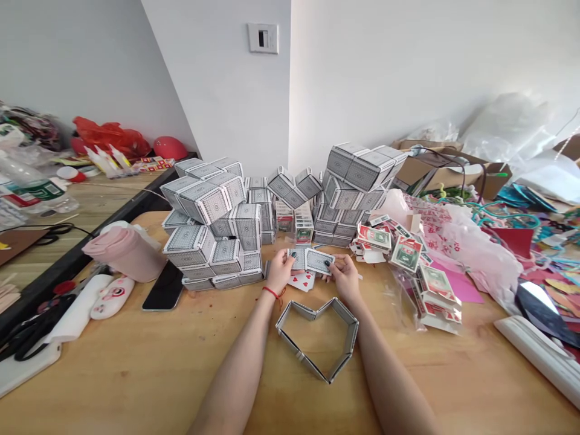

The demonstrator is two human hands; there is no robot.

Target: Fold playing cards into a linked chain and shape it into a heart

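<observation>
My left hand pinches a playing card with its patterned back up. In my right hand is another playing card, also back side up, its near edge overlapping the first. Below them, face-up heart cards lie on the table. Between my forearms stands a heart-shaped ring made of folded cards set on edge. Stacked blocks built from cards rise at the left and at the right behind my hands.
Opened card boxes lie in a heap to the right, beside a plastic bag. A phone, a pink roll and scissors are on the left. At the right edge lies a white case.
</observation>
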